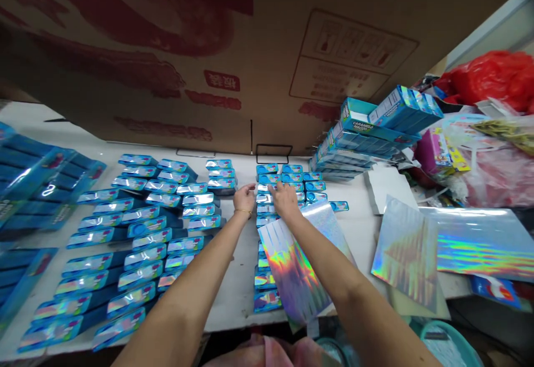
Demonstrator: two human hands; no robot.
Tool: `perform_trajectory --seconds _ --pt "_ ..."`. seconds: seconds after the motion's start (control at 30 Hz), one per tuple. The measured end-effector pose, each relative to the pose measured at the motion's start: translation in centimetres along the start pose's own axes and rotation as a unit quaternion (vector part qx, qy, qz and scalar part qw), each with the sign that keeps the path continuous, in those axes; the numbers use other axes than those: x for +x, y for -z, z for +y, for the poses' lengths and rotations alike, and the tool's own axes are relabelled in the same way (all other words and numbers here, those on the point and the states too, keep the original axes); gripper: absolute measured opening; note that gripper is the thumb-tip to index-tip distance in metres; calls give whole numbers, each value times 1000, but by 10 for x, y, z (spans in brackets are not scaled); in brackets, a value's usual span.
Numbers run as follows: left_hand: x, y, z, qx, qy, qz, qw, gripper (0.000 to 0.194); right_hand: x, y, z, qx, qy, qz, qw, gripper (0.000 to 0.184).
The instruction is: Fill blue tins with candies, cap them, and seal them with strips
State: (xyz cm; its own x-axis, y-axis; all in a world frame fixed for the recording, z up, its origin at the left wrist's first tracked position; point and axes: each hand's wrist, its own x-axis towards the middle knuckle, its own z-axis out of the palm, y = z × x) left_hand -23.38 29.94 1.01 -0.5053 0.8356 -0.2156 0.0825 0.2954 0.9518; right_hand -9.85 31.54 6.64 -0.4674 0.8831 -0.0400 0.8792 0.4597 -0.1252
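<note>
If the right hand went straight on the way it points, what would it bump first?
Probably the small blue boxes with shiny silver fronts, lined up just at the fingertips of the right hand. It may already be touching them; depth is hard to tell.

The left hand [244, 199], with a gold bracelet [243, 211] at its wrist, is open just beside a column of blue boxes [267, 206] on the white surface [236, 294]. The right hand [285, 200] rests its fingers on that column, its forearm crossing a holographic sheet [292, 269]. More rows of boxes [142, 233] lie left, and a stack [354, 142] stands right.
</note>
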Motion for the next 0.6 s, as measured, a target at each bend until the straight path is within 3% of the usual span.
perform_trajectory --seconds 0.07,0.13,0.23,0.3,0.37,0.43,0.6 --pt "-7 6 10 54 -37 14 998 23 -4 5 8 -3 15 -10 1000 34" --pt "-19 6 23 118 -105 10 987 26 -13 11 25 26 -17 9 999 35" --pt "-46 -11 44 212 -198 -91 952 26 -39 23 64 95 -96 87 987 37" --pt "-68 -29 53 293 -218 -173 915 26 -58 30 90 129 -109 113 979 34" --pt "-85 -46 57 362 -213 -218 881 29 -73 33 107 139 -78 96 983 29" --pt "-97 -60 55 400 -204 -224 865 26 -80 33 114 126 -29 54 990 26" --pt "-104 -74 43 391 -203 -169 882 14 -86 18 104 42 81 -6 996 26"
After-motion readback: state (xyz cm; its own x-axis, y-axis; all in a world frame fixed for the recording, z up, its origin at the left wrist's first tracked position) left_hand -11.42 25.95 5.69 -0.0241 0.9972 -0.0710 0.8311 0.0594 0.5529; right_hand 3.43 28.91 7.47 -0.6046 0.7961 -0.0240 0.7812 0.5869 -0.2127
